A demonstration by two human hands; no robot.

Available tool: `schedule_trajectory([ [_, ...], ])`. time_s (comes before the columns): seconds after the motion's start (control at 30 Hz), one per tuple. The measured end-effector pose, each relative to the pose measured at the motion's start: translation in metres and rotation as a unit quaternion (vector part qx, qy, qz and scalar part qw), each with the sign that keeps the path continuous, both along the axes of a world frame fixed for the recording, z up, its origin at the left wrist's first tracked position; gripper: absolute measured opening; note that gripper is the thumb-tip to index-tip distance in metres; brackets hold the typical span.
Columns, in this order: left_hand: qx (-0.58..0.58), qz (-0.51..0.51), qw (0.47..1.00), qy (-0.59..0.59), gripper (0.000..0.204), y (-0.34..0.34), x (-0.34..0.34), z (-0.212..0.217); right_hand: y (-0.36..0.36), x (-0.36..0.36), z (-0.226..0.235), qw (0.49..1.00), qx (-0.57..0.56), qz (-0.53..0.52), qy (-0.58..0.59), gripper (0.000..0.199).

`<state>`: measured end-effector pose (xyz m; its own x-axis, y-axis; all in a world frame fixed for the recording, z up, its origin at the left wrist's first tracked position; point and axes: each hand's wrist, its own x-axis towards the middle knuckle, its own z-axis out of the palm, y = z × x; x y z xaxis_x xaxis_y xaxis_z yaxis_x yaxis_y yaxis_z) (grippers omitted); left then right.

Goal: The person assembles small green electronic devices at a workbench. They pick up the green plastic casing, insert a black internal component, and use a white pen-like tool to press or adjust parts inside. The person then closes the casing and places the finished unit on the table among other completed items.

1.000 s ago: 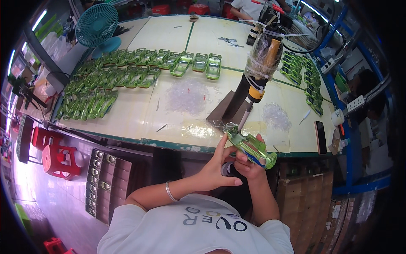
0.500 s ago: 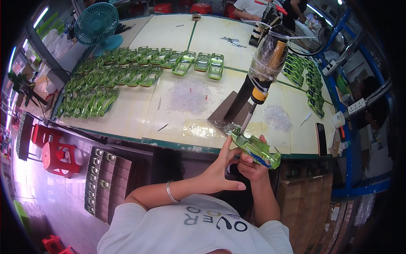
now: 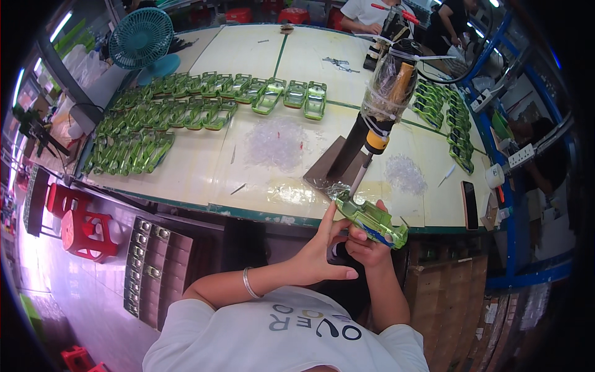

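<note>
Steadily, a worker holds a green plastic shell (image 3: 377, 222) over the worktable's near edge (image 3: 260, 215), beneath a mounted driver (image 3: 377, 141). The right hand (image 3: 367, 247) pinches the shell; the left hand (image 3: 319, 251) supports its left end, index finger extended, thumb spread wide. Whether the driver's tip touches cannot be told. Good work probably means keeping the shell square to the shaft, all 10 fingertips clear.

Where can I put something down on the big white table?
Behind the rows of green plastic shells, right of the round teal fan, the white tabletop is mostly bare. Another patch lies between those shells and the clear plastic pile. It's crowded among the shells and around the long yellow-banded tool.
</note>
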<state>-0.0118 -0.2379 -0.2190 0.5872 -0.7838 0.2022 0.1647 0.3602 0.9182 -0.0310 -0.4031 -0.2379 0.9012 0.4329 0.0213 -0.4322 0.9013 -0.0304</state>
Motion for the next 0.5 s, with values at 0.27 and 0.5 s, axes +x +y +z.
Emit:
schedule_trajectory([
  [0.27,0.025,0.013,0.994,0.108,0.107,0.015,-0.008,-0.014,0.015,-0.019,-0.016,0.998,-0.043,-0.010,0.047,0.056],
  [0.5,0.045,0.052,0.993,0.097,0.081,0.041,-0.008,-0.020,0.040,-0.057,0.004,0.897,-0.419,-0.118,-0.080,0.068],
])
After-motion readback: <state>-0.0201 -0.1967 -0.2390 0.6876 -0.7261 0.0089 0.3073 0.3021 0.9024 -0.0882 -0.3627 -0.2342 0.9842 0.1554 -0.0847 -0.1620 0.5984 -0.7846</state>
